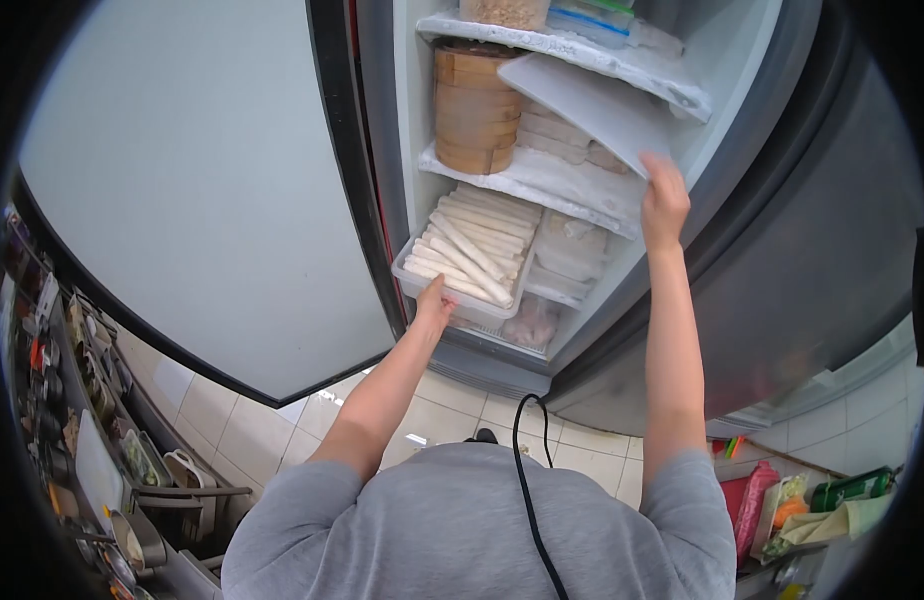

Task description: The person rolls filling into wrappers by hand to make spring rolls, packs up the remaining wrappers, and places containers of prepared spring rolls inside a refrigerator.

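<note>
My left hand [436, 303] grips the front edge of a clear plastic container [487, 307], which sits partly out of the lower part of an upright freezer. Pale, stick-shaped rolls [469, 238] fill it, a few lying crosswise on top. My right hand [664, 200] is closed on one corner of a flat whitish lid [589, 100]. The lid is held tilted in front of the middle shelf, its far corner close to a stack of bamboo steamers [477, 108]. Part of each hand's grip is hidden behind the fingers.
Frosted shelves [542, 188] hold bagged and boxed food. The freezer door [197, 190] stands wide on the left. A dark cable [522, 470] hangs down my front. Cookware and a counter [102, 470] are at lower left; bagged goods [782, 510] lie at lower right.
</note>
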Available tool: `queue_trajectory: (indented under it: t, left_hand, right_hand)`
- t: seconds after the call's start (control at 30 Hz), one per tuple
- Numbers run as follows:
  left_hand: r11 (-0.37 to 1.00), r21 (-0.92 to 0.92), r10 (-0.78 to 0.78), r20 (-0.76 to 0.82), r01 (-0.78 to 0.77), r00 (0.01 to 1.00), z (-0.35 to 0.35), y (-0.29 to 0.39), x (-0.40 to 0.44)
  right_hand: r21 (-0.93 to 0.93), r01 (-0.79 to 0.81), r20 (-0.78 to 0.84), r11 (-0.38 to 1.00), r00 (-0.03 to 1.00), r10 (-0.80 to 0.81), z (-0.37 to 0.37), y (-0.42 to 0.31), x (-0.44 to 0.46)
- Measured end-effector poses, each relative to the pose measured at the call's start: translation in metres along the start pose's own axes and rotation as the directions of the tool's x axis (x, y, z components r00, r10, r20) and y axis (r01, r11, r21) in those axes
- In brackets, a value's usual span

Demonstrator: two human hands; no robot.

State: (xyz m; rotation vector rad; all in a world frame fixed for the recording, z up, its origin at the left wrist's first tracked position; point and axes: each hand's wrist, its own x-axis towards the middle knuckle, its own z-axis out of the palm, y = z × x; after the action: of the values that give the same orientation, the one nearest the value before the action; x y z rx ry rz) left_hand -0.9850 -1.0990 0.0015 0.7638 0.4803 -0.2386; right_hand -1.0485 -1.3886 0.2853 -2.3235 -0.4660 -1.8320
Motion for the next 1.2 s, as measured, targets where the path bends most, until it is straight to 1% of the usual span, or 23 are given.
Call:
queue_trajectory:
  t: [0.03,0.1,0.23,0.3,0.33,0.4,0.43,0.5,0.57,0.6,0.63,0.67,0.7,0.73,0.77,0.83,0.87,0.93,1.0,1.07,1.1,1.13,1.2]
  left_hand:
    - [1.000,0.003,-0.001,-0.006,0.001,1.000,0.001,0.001,-0.003]
    - [1.000,0.007,-0.001,-0.013,0.001,1.000,0.002,0.001,-0.003]
    - [1.000,-0.027,-0.007,-0.003,0.007,1.000,-0.001,0.000,-0.001]
    - [0.999,-0.044,-0.008,0.023,0.009,1.000,0.001,0.001,-0.006]
    - [0.998,-0.057,-0.015,0.018,0.016,1.000,0.004,0.004,-0.012]
    - [0.997,-0.073,-0.025,0.000,0.025,1.000,0.006,0.005,-0.018]
    - [0.997,-0.073,-0.021,0.029,0.023,0.999,0.005,0.006,-0.019]
    - [0.996,-0.082,-0.022,0.034,0.025,0.999,-0.001,0.002,-0.018]
    - [0.999,-0.002,0.043,0.087,-0.043,0.995,-0.007,-0.002,-0.009]
    - [0.999,-0.012,0.049,0.074,-0.048,0.996,-0.010,-0.005,-0.006]
    - [0.996,-0.015,0.088,0.087,-0.087,0.992,-0.012,-0.008,-0.003]
    - [0.991,-0.020,0.131,0.101,-0.130,0.986,-0.012,-0.010,0.000]
    - [0.989,-0.031,0.146,0.088,-0.144,0.985,-0.011,-0.010,-0.001]
    - [0.986,-0.045,0.162,0.073,-0.159,0.984,-0.010,-0.011,-0.008]
    - [0.983,-0.059,0.179,0.056,-0.176,0.982,-0.010,-0.011,-0.016]
    - [0.980,-0.090,0.177,0.008,-0.175,0.984,-0.013,-0.010,-0.034]
    - [0.979,-0.117,0.164,-0.017,-0.165,0.986,-0.017,-0.009,-0.044]
    - [0.977,-0.106,0.181,-0.052,-0.186,0.982,-0.022,-0.007,-0.062]
    - [0.978,-0.094,0.177,-0.107,-0.187,0.978,-0.024,-0.007,-0.075]
    - [0.975,-0.022,0.217,-0.092,-0.220,0.972,-0.031,-0.016,-0.075]
    - [0.972,0.021,0.235,-0.081,-0.234,0.969,-0.037,-0.022,-0.075]
    - [0.971,0.017,0.239,-0.138,-0.239,0.961,-0.029,-0.025,-0.082]
    - [0.969,0.006,0.243,-0.219,-0.247,0.945,-0.023,-0.036,-0.079]
  right_hand:
    - [0.000,-0.002,0.000,1.000,1.000,0.002,0.014,0.005,0.008]
    - [-0.208,-0.034,-0.127,0.978,0.992,0.008,0.044,0.009,0.025]
    - [-0.352,-0.060,-0.054,0.934,0.998,0.044,0.085,0.024,0.035]
    - [-0.437,-0.307,0.039,0.845,0.932,0.359,0.099,0.029,0.037]
    - [-0.436,-0.307,0.042,0.846,0.932,0.360,0.104,0.036,0.040]
    - [-0.093,-0.498,0.102,0.862,0.857,0.505,0.111,0.044,0.042]
    - [-0.090,-0.499,0.114,0.862,0.855,0.506,0.112,0.042,0.039]
    - [-0.002,-0.439,-0.142,0.898,0.889,0.435,0.110,0.035,0.026]
    - [0.098,-0.385,-0.273,0.918,0.877,0.397,0.097,0.017,0.004]
    - [0.305,-0.450,-0.248,0.839,0.813,0.526,0.094,0.006,-0.016]
    - [0.498,-0.489,-0.196,0.716,0.741,0.642,0.094,-0.007,-0.042]
    - [0.513,-0.518,-0.095,0.685,0.759,0.645,0.098,-0.022,-0.073]
    - [0.504,-0.617,0.162,0.604,0.755,0.636,0.102,-0.040,-0.103]
    - [0.443,-0.524,0.290,0.727,0.851,0.437,0.099,-0.068,-0.116]
    - [0.448,-0.629,0.587,0.635,0.743,0.321,0.111,-0.078,-0.141]
    - [0.503,-0.440,0.598,0.744,0.799,0.068,0.143,-0.090,-0.156]
    - [0.522,-0.436,0.601,0.734,0.798,0.046,0.163,-0.083,-0.165]
    - [0.198,-0.352,0.687,0.915,0.716,0.126,0.222,-0.054,-0.172]
    - [-0.107,-0.282,0.876,0.954,0.428,0.225,0.269,-0.024,-0.161]
    - [-0.047,-0.400,0.770,0.915,0.569,0.288,0.311,0.000,-0.183]
    - [0.090,-0.414,0.827,0.906,0.537,0.164,0.355,0.031,-0.217]
    - [0.147,-0.510,0.862,0.847,0.486,0.143,0.359,0.030,-0.213]
    - [0.161,-0.545,0.928,0.823,0.369,0.062,0.367,0.032,-0.213]
